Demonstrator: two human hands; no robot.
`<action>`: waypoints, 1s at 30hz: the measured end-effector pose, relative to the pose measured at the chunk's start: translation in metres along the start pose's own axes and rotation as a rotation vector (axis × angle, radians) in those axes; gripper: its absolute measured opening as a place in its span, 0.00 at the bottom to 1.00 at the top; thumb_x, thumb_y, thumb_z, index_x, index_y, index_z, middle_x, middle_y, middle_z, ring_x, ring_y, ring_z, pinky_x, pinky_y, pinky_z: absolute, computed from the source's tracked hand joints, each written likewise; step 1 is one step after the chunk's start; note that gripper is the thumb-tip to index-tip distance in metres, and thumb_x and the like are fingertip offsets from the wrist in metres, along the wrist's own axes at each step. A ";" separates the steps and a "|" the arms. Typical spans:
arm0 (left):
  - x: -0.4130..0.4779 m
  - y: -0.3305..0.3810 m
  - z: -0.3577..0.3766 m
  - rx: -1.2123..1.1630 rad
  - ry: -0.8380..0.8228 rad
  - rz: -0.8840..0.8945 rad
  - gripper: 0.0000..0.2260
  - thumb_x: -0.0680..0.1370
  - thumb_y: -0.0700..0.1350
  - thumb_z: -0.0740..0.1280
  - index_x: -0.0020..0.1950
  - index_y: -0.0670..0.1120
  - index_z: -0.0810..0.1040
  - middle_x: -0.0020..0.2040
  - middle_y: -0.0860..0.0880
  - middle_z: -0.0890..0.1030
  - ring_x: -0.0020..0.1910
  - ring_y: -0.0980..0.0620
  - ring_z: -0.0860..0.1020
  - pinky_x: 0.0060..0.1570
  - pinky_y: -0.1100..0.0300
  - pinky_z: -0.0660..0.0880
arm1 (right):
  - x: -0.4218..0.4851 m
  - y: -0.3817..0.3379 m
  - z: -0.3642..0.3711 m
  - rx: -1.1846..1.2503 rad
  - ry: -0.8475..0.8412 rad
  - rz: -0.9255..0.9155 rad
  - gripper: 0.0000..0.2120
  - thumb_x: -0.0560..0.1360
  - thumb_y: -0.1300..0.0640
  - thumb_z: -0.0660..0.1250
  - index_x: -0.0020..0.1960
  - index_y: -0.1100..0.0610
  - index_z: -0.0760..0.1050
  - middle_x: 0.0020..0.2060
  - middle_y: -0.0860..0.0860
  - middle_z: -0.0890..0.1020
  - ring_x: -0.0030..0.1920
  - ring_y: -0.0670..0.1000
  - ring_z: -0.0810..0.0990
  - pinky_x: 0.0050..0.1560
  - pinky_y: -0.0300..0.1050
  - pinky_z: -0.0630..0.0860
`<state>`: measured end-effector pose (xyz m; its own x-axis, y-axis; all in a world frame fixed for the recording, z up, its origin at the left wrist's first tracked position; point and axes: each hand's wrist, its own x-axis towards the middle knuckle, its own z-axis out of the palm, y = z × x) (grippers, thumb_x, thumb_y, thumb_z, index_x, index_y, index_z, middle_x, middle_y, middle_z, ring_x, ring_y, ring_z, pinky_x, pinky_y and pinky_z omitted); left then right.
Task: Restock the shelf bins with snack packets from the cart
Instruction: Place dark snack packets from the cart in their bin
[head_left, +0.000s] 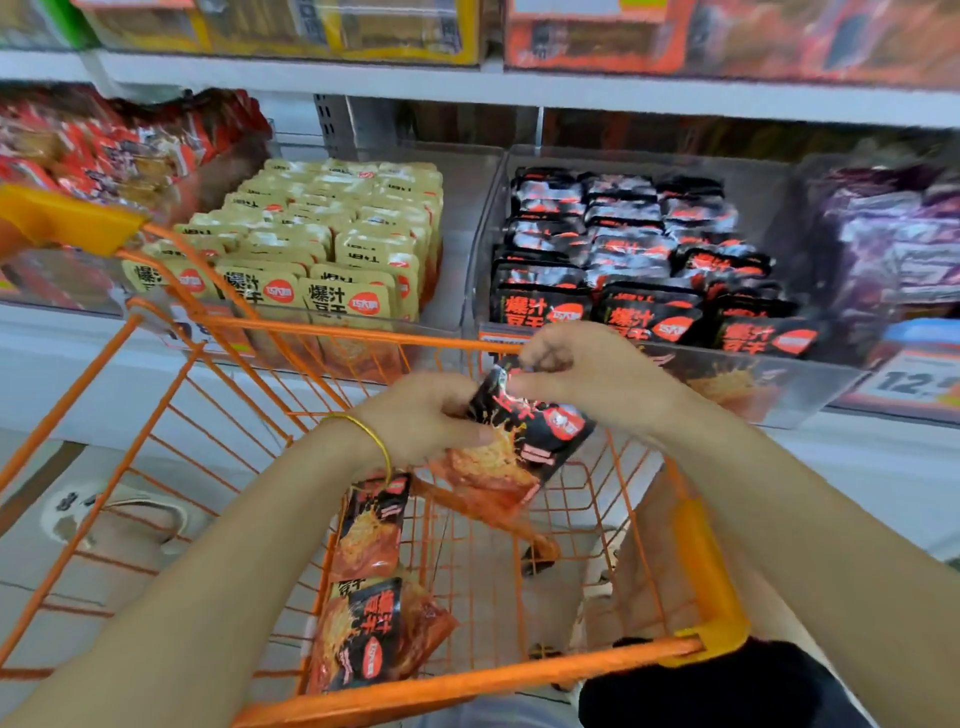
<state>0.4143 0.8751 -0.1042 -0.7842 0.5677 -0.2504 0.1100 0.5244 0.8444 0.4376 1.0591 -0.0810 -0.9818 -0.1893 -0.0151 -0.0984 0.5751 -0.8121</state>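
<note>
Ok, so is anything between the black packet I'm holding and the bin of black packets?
Only low things: between the black packet and the black-packet bin run the far rim of the cart and the bin's own clear front wall. Above them nothing visible blocks the way.

Over an orange wire cart (332, 519), the left hand (421, 415) and right hand (582, 374) together grip a black-and-red snack packet (524, 447); a clear bin (753, 384) of matching packets sits just beyond.

"爆汁豆干" on beige packets (345, 301), also black packets (649, 317), "12" on price tag (906, 382)
</note>
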 end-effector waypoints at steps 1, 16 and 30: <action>0.002 0.009 -0.001 -0.045 0.042 0.027 0.03 0.74 0.35 0.68 0.45 0.42 0.79 0.36 0.48 0.77 0.35 0.55 0.73 0.37 0.62 0.72 | -0.006 0.003 -0.009 0.067 0.074 0.008 0.06 0.71 0.57 0.73 0.43 0.57 0.76 0.37 0.49 0.75 0.38 0.46 0.75 0.41 0.40 0.72; 0.085 0.105 0.037 -0.129 0.359 0.419 0.12 0.73 0.32 0.67 0.41 0.49 0.74 0.37 0.50 0.77 0.38 0.54 0.76 0.47 0.52 0.78 | -0.021 0.043 -0.094 -0.269 0.673 -0.171 0.08 0.72 0.64 0.69 0.48 0.66 0.74 0.34 0.55 0.77 0.37 0.56 0.75 0.44 0.52 0.75; 0.093 0.107 0.029 0.230 0.517 0.384 0.06 0.72 0.41 0.71 0.42 0.41 0.75 0.38 0.48 0.76 0.41 0.48 0.74 0.41 0.64 0.71 | -0.021 0.030 -0.098 -0.422 0.667 -0.141 0.11 0.74 0.57 0.69 0.56 0.56 0.78 0.45 0.44 0.76 0.43 0.42 0.69 0.45 0.34 0.64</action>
<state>0.3705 1.0027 -0.0506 -0.8483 0.3942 0.3536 0.5208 0.5000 0.6919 0.4398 1.1583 -0.0474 -0.8325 0.1569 0.5314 -0.1506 0.8589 -0.4895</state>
